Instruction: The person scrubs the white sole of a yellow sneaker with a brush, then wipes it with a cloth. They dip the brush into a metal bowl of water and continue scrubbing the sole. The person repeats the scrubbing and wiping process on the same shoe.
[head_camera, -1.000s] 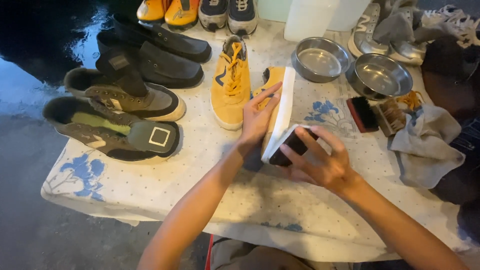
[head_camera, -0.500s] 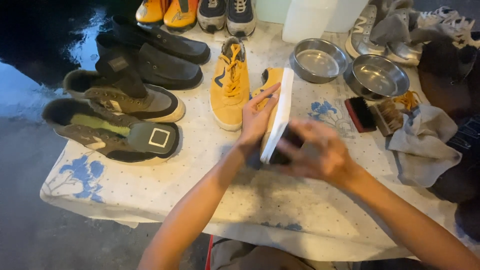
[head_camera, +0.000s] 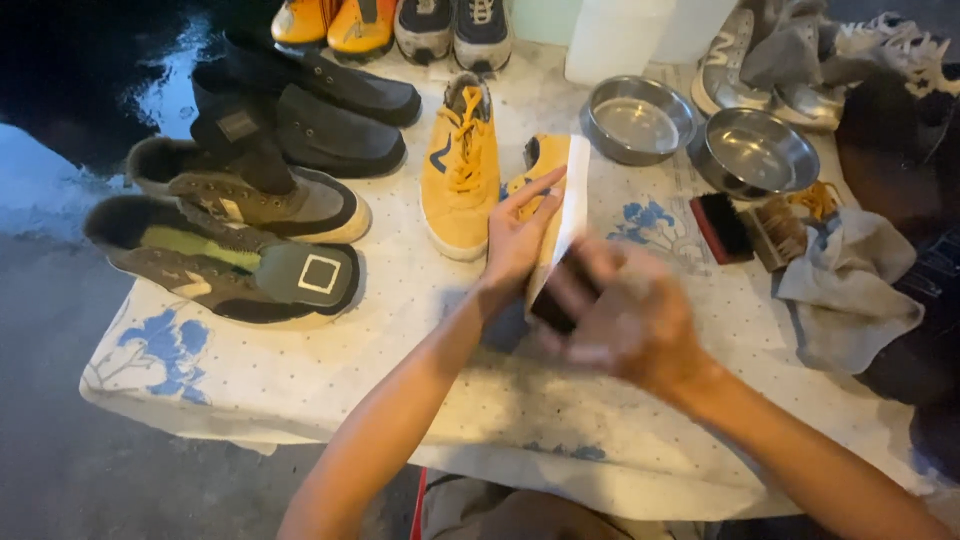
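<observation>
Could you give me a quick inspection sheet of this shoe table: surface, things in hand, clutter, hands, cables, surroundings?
Surface: table under a white dotted cloth with blue flowers.
Job's things: yellow sneaker tipped on its side, white sole facing right; dark brush against the sole.
Clutter: second yellow sneaker, brown boots, two steel bowls, spare brushes, grey rag.
Hands: left hand steadies the sneaker; right hand, blurred, grips the brush.
Cables: nothing seen.
Surroundings: wet dark floor.

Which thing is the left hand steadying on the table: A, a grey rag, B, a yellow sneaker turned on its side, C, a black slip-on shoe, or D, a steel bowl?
B: the left hand lies flat against the yellow sneaker, which stands on its side with its white sole showing.
</observation>
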